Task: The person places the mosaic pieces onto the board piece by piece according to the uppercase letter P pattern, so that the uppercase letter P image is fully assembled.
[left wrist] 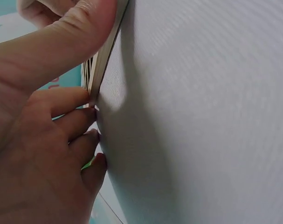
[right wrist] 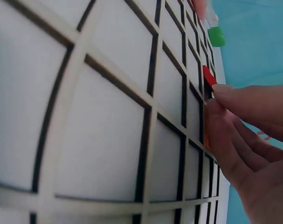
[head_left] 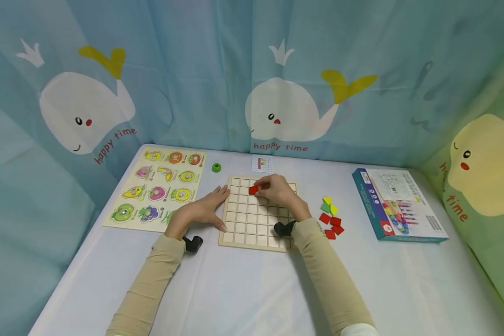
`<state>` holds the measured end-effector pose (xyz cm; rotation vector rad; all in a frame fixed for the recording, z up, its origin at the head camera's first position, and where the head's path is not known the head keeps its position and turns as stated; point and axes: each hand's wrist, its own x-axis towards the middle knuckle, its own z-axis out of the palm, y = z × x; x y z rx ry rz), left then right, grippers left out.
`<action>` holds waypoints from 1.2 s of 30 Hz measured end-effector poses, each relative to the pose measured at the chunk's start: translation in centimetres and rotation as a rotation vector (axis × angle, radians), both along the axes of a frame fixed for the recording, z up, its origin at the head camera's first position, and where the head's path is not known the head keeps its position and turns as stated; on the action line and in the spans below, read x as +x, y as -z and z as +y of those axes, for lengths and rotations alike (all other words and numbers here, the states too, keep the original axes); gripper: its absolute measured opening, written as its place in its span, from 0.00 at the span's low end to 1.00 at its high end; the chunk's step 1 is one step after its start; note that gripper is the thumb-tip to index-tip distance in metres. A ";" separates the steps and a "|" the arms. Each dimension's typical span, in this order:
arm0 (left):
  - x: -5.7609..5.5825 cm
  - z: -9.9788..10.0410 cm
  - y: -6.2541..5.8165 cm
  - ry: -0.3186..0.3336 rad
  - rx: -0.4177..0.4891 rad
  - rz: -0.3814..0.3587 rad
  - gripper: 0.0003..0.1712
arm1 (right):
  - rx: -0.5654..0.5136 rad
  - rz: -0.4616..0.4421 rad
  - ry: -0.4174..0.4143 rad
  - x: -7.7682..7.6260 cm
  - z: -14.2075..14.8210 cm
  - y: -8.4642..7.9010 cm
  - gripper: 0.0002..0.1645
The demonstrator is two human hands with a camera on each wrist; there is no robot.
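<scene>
A wooden grid board (head_left: 247, 217) with square cells lies on the table. Between thumb and fingertips, my right hand (head_left: 279, 190) pinches a red square tile (head_left: 253, 190) over the upper rows of the board. The right wrist view shows this red tile (right wrist: 209, 76) tilted close against the grid. At the board's left edge rests my left hand (head_left: 203, 207), thumb and fingers spread apart along the side. In the left wrist view, the left thumb (left wrist: 87, 23) touches the board's rim and the fingertips reach the same edge.
Loose red tiles (head_left: 336, 221) and a few yellow and green pieces (head_left: 326, 207) lie right of the board. A fruit puzzle (head_left: 128, 190) is at left, a green bead (head_left: 216, 167) and a pattern card (head_left: 262, 163) behind, a box (head_left: 396, 200) at right.
</scene>
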<state>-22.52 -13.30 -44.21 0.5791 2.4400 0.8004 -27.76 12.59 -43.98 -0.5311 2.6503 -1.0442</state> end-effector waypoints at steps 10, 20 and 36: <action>0.0 0.0 0.3 0.008 -0.010 0.019 0.69 | -0.031 0.057 -0.007 1.5 2.3 -0.6 0.15; 0.3 0.1 -0.1 0.012 -0.009 0.023 0.69 | -0.002 0.092 0.042 3.9 6.5 -1.7 0.15; 0.3 0.0 0.4 0.029 -0.014 0.038 0.67 | 0.122 0.206 0.075 7.7 13.0 -1.5 0.12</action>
